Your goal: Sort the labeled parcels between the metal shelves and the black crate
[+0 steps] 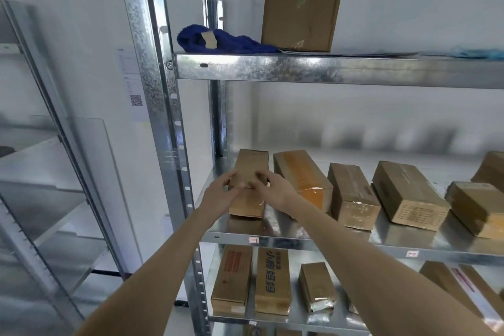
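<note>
Both hands on the leftmost parcel, middle shelf.

Your left hand (218, 194) curls round the left edge of the parcel (249, 180), and your right hand (272, 187) grips its right edge, fingers over the top. The parcel sits at centre frame on the middle shelf (300, 241), directly ahead of both hands, its long axis running away from you toward the wall. Neither hand looks nearer; they flank it about evenly. Just to its right lies an orange-taped box (302, 180), close to your right wrist, so any pull probably needs to come straight back along the long axis. No crate is in view.
</note>
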